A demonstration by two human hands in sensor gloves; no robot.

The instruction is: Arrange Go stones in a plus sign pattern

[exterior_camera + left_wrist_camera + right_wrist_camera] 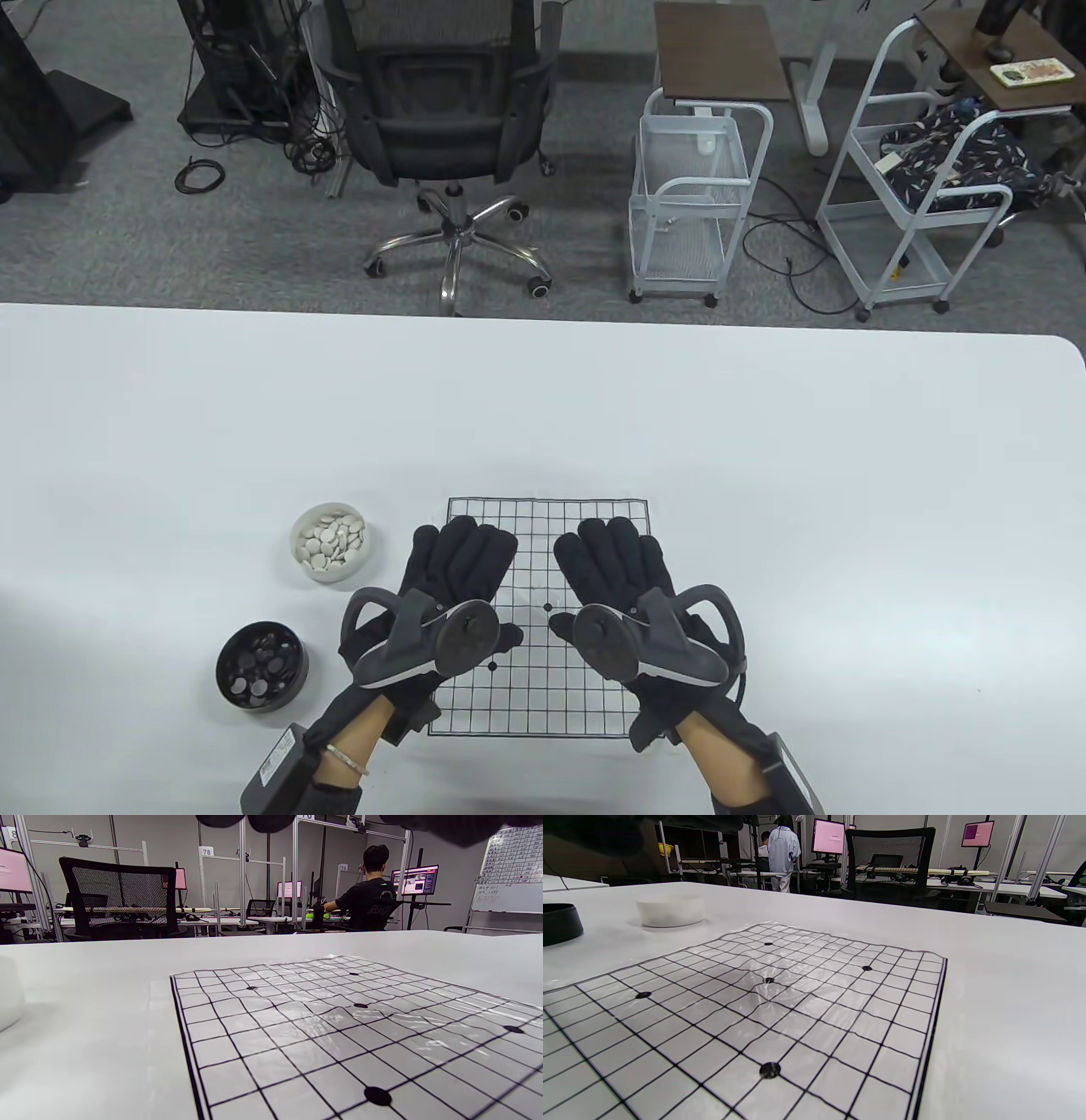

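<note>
1. Your left hand [454, 586] lies palm down over the left part of the Go board [543, 526], fingers stretched forward and side by side — the grip is spread flat and holds nothing.
2. Your right hand [624, 581] mirrors it over the right part of the board: fingers extended, flat, grip apart, no stone in it.
3. Whether the palms press on the sheet or hover just above it cannot be told from the table view; the wrist views sit low over the grid.
4. Both wrists come in from the near edge, a tracker [428, 637] on the back of each hand.
5. The board is a thin printed grid sheet, slightly wrinkled, flat on the white bench [848, 509]; only its printed dots show — no stones on the visible squares.
6. White stones [333, 541] fill a white bowl [329, 573] just left of the board; the black stones [259, 662] sit in a black bowl [254, 700] nearer you, left of your left wrist.
</note>
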